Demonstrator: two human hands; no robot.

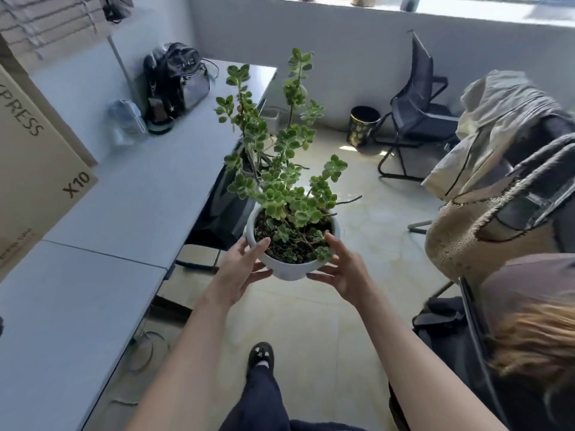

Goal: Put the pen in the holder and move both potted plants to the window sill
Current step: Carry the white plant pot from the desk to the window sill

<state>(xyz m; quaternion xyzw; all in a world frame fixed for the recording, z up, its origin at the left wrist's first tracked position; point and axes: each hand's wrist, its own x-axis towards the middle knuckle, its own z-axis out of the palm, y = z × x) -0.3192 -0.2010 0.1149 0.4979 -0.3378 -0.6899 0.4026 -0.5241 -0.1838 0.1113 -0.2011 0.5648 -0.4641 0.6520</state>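
One potted plant (291, 194), two hands, and the office things around them, counted.

We count one left hand (239, 269) and one right hand (343, 272), both clasping the single white pot. We see two desk tops (93, 259) set end to end, one cardboard box (34, 169), one dark backpack (175, 82), one black bin (364, 126), two chairs, the empty one (417, 110) and one draped with cloth (510, 169), and one shoe (261, 356) on the floor.
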